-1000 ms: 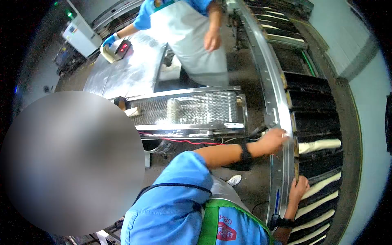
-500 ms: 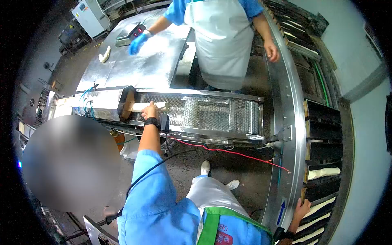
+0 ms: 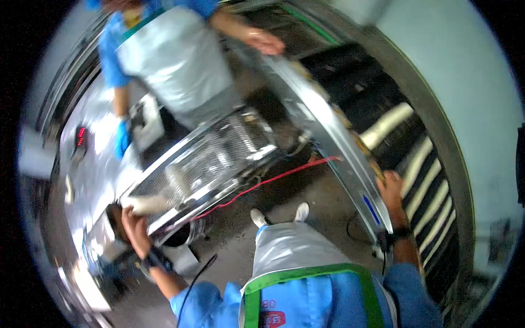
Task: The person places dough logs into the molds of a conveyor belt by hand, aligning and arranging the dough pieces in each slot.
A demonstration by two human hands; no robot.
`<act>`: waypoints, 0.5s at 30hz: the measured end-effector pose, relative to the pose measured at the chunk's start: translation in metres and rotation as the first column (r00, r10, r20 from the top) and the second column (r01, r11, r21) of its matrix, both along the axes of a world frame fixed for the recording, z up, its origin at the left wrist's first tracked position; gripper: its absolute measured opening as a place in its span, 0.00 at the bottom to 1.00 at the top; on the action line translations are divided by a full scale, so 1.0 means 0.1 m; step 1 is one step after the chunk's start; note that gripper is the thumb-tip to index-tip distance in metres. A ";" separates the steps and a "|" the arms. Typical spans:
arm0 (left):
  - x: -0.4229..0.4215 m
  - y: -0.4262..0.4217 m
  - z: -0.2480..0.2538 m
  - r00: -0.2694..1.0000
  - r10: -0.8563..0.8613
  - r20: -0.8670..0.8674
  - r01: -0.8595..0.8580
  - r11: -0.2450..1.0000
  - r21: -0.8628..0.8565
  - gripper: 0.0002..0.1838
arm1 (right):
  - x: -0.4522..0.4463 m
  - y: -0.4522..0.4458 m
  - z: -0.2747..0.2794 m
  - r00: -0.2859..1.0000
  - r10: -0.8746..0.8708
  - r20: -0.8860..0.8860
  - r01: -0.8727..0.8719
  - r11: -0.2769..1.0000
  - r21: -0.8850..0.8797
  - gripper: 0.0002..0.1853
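My left hand (image 3: 136,232) is at the near left end of the mesh conveyor (image 3: 191,164). Its slightly spread fingers reach the end of a pale dough roll (image 3: 149,205) lying on the mesh; blur hides whether they press on it. On the right, my right hand (image 3: 392,194) is closed at the wooden end (image 3: 376,168) of a dark tray, beside the metal rail (image 3: 333,136). Long dough strips (image 3: 418,164) lie in the dark trays near that hand, and a thicker dough piece (image 3: 388,126) lies farther up.
Across the conveyor stands a co-worker in a white apron (image 3: 175,65), with a blue-gloved hand (image 3: 122,139) over the steel table (image 3: 101,156). A red digital display (image 3: 81,136) and another dough piece (image 3: 69,189) are on that table. A red cable (image 3: 262,181) crosses above the floor.
My view has swung to the right and blurred. My left hand has shifted toward the end of the dough roll, its fingers looser. My right hand stays by the rail at the tray ends.
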State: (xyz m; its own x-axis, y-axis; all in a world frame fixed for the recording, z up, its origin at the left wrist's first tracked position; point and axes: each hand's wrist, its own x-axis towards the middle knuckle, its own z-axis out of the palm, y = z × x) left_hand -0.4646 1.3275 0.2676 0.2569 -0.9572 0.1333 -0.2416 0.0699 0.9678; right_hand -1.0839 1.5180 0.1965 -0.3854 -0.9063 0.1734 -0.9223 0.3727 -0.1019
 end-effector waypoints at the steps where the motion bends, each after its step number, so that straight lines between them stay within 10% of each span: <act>1: -0.13 0.02 0.08 0.989 -0.087 -0.123 0.081 0.996 -0.047 0.24 | -0.07 0.01 -0.15 1.000 0.003 0.002 -0.003 0.996 -0.084 0.14; 5: -0.72 -0.50 0.40 0.651 -0.045 -0.758 0.290 0.937 0.194 0.20 | 0.00 -0.03 0.04 1.000 -0.021 0.005 0.021 0.995 -0.096 0.11; 10: -2.54 -0.63 0.81 0.540 -0.377 -0.752 0.632 0.773 0.066 0.19 | -0.04 -0.05 0.08 0.999 -0.017 0.051 0.021 0.997 -0.080 0.09; 15: -4.57 -0.34 1.32 0.229 -0.716 -0.660 0.951 0.309 -0.006 0.26 | -0.10 -0.04 0.09 1.000 0.002 0.026 0.001 0.991 -0.132 0.09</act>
State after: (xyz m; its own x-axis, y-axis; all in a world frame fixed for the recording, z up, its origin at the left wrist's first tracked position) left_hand -0.9218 1.2938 0.3996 -0.8237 -0.5634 -0.0636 0.2128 -0.4112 0.8864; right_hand -1.0940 1.5136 0.2050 -0.3909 -0.8763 0.2817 -0.9189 0.3538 -0.1746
